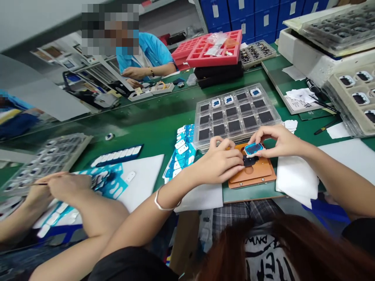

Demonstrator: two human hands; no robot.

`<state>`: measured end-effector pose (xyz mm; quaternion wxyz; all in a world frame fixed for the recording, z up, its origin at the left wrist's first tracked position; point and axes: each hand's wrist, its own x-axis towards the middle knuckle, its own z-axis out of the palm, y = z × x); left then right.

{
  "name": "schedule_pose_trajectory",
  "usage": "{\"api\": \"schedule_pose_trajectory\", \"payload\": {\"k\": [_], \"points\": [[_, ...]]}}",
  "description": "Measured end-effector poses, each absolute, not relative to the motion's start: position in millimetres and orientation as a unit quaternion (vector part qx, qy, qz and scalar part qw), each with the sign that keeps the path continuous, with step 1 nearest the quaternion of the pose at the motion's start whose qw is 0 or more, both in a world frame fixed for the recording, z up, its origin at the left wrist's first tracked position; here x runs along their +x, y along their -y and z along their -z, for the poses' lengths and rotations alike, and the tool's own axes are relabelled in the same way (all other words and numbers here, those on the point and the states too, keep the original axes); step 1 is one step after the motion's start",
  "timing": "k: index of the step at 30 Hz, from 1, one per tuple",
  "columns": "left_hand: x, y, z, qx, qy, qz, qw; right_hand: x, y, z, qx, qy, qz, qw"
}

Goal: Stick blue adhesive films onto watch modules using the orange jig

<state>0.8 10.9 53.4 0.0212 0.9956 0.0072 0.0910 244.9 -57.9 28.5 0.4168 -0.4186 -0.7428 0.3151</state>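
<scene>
My right hand pinches a small rounded watch-like case with a white rim and blue film on its face, tilted above an orange fixture plate. On the plate's left side lies my left hand, fingers bent and apart, fingertips beside a black part in the fixture. Whether they touch that part is unclear. Just beyond stands a clear compartment tray with black pads and a few white cases in its far row.
Left of the fixture are blue-and-white sticker sheets. White cloth lies right of it. A co-worker's hands work at left; another person sits opposite. Red foam trays and stacked part trays stand farther back and right.
</scene>
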Motion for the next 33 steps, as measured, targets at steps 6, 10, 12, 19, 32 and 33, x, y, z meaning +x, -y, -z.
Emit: {"api": "schedule_pose_trajectory", "payload": {"k": [6, 10, 12, 19, 32, 33], "points": [[19, -24, -48, 0.979, -0.086, -0.037, 0.179, 249, 54, -25, -0.415, 0.729, -0.337, 0.428], [21, -25, -44, 0.968, -0.126, -0.041, 0.214, 251, 52, -25, -0.417, 0.725, -0.332, 0.437], [20, -25, -45, 0.965, -0.134, -0.046, 0.222, 252, 52, -26, -0.416, 0.725, -0.327, 0.439], [22, -20, -44, 0.959, -0.144, -0.079, 0.232, 255, 53, -28, -0.418, 0.720, -0.322, 0.451], [-2, -28, -27, 0.907, -0.130, -0.268, 0.297, 250, 55, -27, -0.416, 0.748, -0.282, 0.433], [-5, -29, -24, 0.893, -0.134, -0.316, 0.291, 246, 57, -27, -0.416, 0.756, -0.264, 0.430]]}}
